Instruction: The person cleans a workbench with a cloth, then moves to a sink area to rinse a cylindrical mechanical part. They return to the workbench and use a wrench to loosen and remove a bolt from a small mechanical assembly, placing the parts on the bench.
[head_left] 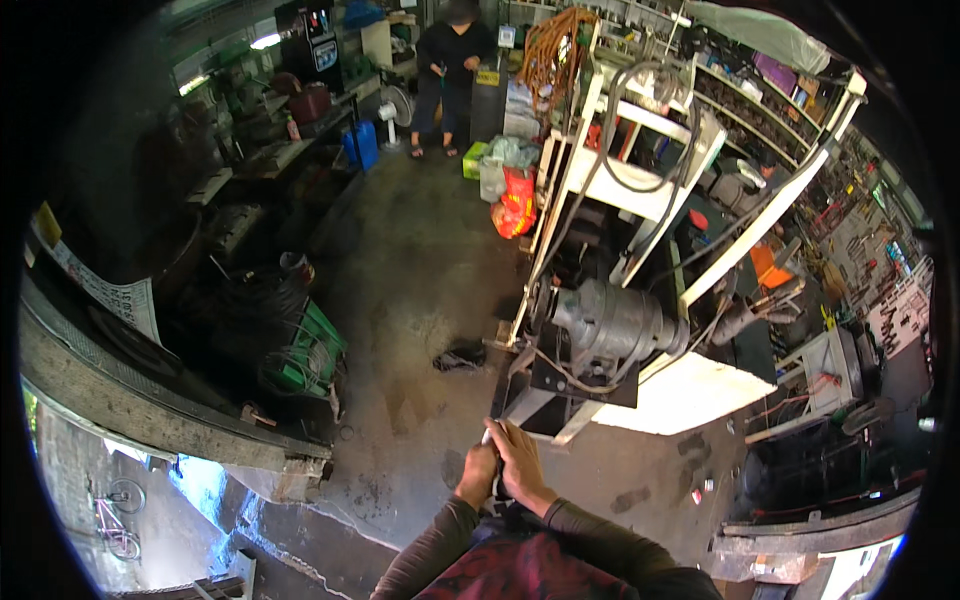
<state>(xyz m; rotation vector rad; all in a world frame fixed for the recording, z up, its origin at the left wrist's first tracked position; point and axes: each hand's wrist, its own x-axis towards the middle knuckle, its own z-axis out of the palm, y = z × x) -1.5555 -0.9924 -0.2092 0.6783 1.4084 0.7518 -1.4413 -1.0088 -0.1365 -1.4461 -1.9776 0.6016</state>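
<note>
My two hands are together in front of my body, low in the middle of the head view. Closed fingers of my left hand (478, 470) wrap round a narrow object with pale and dark parts, whose kind I cannot make out. Pressed against the same object from the other side is my right hand (524, 468), its fingers pointing forward and hiding most of it. Just beyond them stands a dark metal stand carrying a grey cylindrical machine (610, 318), which looks like a motor. Neither hand visibly touches it.
A white steel frame (640, 185) with looped black hose rises ahead right. Far off, a person (452, 75) stands near a fan (397, 104). A green wire-wrapped machine (312, 350) sits left; a dark bundle (460, 357) lies on the floor (410, 290). Crowded shelves line the right.
</note>
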